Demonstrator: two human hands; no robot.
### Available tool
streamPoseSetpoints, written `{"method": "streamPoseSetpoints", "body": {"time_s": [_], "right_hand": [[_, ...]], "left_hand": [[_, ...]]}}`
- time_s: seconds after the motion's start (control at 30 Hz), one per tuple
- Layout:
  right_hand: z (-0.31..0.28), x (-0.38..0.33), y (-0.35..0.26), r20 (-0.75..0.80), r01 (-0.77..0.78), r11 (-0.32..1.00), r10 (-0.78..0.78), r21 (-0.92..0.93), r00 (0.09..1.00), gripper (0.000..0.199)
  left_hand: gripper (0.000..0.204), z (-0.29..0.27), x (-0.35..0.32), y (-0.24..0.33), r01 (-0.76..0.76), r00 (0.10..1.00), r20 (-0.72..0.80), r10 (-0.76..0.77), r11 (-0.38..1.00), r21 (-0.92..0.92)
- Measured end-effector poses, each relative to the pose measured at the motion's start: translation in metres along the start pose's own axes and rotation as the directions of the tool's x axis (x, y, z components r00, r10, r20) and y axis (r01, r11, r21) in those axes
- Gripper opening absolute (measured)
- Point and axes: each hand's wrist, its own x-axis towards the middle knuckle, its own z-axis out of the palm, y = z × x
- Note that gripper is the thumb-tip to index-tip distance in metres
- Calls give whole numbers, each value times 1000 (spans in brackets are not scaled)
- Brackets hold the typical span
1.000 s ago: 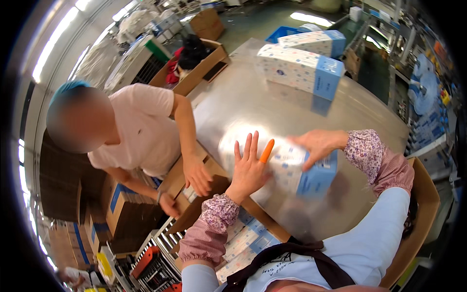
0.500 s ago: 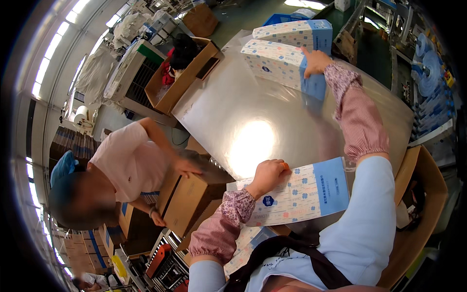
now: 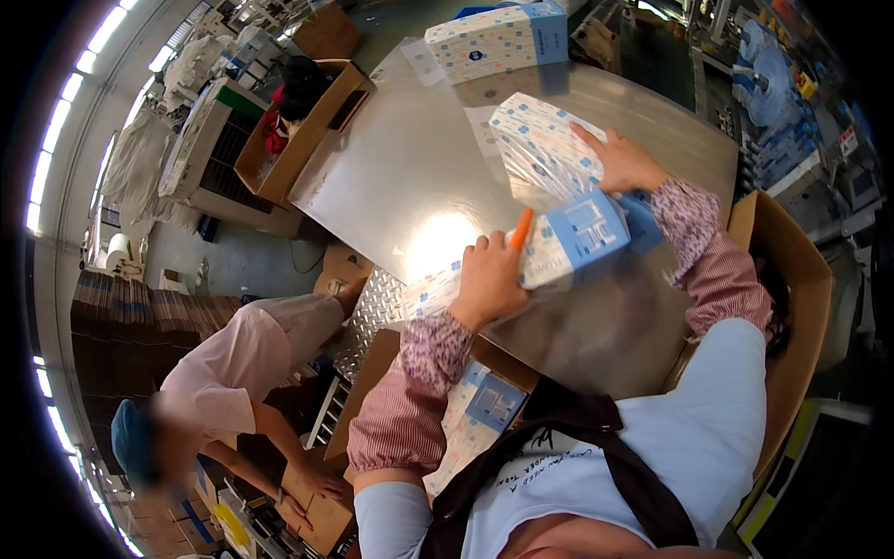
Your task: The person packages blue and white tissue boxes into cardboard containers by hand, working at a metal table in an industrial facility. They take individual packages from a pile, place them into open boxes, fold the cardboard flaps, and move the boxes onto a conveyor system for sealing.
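Observation:
On the metal tabletop (image 3: pixel 391 168), my left hand (image 3: pixel 492 279) grips a long white pack (image 3: pixel 548 264) with a flower pattern and a blue end. A slim orange tool (image 3: pixel 521 230) sticks up between its fingers; its exact kind does not show. My right hand (image 3: pixel 626 163) holds a second patterned pack (image 3: pixel 531 135) in shiny clear film, thumb and fingers spread over it. The two packs meet near their blue ends. Another such pack (image 3: pixel 484 47) stands at the table's far edge.
Below the table's near edge, an open carton (image 3: pixel 507 368) holds similar packs (image 3: pixel 470 415). Another open carton (image 3: pixel 792 373) stands by my right arm. A box of dark and red items (image 3: pixel 303 140) sits far left. At lower left, a co-worker in pink (image 3: pixel 223 373) bends over a carton (image 3: pixel 321 508).
My right hand has drawn one pack nearer from the far side. My left hand has moved its pack forward, to meet it. The co-worker now bends lower, over a carton.

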Motion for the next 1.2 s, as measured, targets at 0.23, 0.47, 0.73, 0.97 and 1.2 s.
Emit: {"method": "streamPoseSetpoints", "body": {"time_s": [0.23, 0.47, 0.73, 0.97, 1.2], "right_hand": [[12, -4, 2, -69, -153, 967, 170, 202, 983, 113], [49, -37, -39, 181, -204, -207, -125, 957, 975, 56], [34, -110, -192, 103, -119, -509, -60, 853, 993, 35], [43, -158, -280, -263, 160, -272, -401, 949, 878, 71], [137, -145, -366, -64, 992, 26, -997, 125, 35, 80]], "left_hand": [[82, -31, -132, -42, -203, 815, -525, -245, 728, -655], [72, -66, -328, -16, -495, 754, -566, -333, 278, -823], [72, 110, -343, -70, 424, 826, -247, -507, 847, -320], [84, 193, -343, -83, 411, 910, -104, -401, 904, 116], [73, 180, -371, -77, 262, 889, -404, -215, 963, 64]]}}
